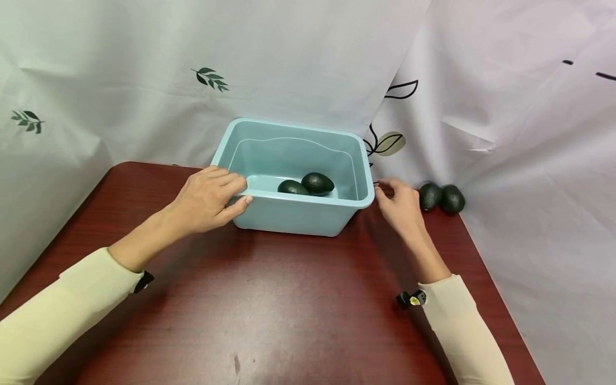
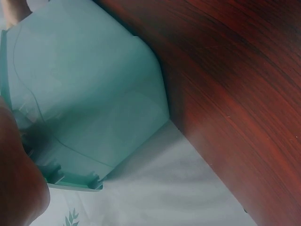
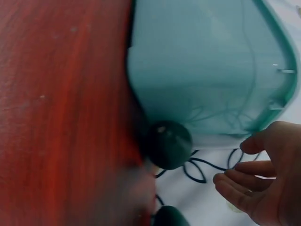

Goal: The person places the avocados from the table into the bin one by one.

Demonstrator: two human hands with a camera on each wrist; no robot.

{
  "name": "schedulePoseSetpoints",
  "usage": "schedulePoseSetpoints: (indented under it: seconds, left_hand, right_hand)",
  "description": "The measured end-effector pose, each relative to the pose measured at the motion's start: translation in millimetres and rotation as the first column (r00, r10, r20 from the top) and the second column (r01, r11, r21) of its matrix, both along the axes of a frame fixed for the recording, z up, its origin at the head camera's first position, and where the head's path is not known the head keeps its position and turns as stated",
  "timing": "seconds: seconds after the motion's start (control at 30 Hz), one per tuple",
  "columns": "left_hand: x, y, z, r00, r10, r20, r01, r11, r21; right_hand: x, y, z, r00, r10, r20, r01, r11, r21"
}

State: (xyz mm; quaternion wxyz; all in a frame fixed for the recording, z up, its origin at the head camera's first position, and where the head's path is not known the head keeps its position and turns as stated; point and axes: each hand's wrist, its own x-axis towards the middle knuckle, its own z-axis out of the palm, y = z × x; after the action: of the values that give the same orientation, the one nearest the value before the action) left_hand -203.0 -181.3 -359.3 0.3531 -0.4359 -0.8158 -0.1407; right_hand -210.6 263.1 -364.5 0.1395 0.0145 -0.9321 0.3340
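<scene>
A light blue plastic bin (image 1: 289,216) stands on the table with dark green avocados (image 1: 317,183) visible inside. My left hand (image 1: 207,200) grips its rim at the front left corner, fingers over the edge and thumb along the front. By the right end of the rim is my right hand (image 1: 398,206), thumb and loosely bent fingers apart with nothing between them. In the right wrist view its thumb (image 3: 254,141) comes close to the rim's corner. Two more avocados (image 1: 452,199) lie on the table just right of this hand; one avocado (image 3: 169,145) overlaps the bin's lower corner there.
The dark red wooden table (image 1: 289,299) ends at its right edge close beyond the loose avocados. White cloth (image 1: 308,59) with printed leaves hangs behind the bin and along both sides.
</scene>
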Motion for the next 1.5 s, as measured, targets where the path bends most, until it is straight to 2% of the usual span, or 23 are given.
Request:
schedulePoseSetpoints:
  seconds: [0.17,0.37,0.63,0.87,1.03,1.13,1.3,1.37,1.5]
  left_hand:
    - [0.2,0.2,-0.2,1.0,-0.003,0.0,0.003,1.0,-0.001]
    - [-0.1,0.2,-0.2,1.0,-0.001,-0.007,0.001,1.0,0.002]
    - [-0.8,0.8,-0.7,1.0,-0.002,-0.023,0.003,1.0,0.007]
    - [-1.1,2.4,-1.0,1.0,-0.001,-0.016,0.001,1.0,0.008]
    - [-1.0,1.6,-1.4,1.0,0.004,-0.015,-0.004,1.0,0.013]
    - [-1.0,1.6,-1.3,1.0,0.001,-0.01,-0.001,1.0,0.012]
    - [-0.9,2.0,-0.8,1.0,0.0,-0.012,0.0,1.0,0.01]
    - [-0.7,1.7,-0.6,1.0,0.002,-0.013,-0.002,1.0,0.011]
    - [-0.5,1.0,-0.4,1.0,0.007,-0.005,-0.007,1.0,0.01]
  right_hand:
    - [-7.7,-0.1,-11.3,0.998,0.056,0.038,-0.057,0.998,0.026]
    - [-17.3,-2.9,-17.5,0.991,0.118,0.059,-0.122,0.99,0.077]
    - [-23.4,-6.0,-26.2,0.987,0.155,0.046,-0.16,0.974,0.16]
    - [-23.4,-6.1,-32.0,0.991,0.133,0.02,-0.135,0.967,0.218]
    - [-29.0,-6.3,-36.9,0.992,0.128,0.008,-0.127,0.97,0.209]
    - [-34.3,-4.2,-40.5,0.992,0.125,0.001,-0.123,0.973,0.196]
    - [-56.8,12.9,-66.4,0.996,0.086,-0.01,-0.082,0.974,0.212]
    - [-60.4,15.7,-69.4,0.998,0.066,0.007,-0.066,0.975,0.213]
    - [-45.4,4.9,-49.9,0.995,0.059,0.076,-0.07,0.985,0.156]
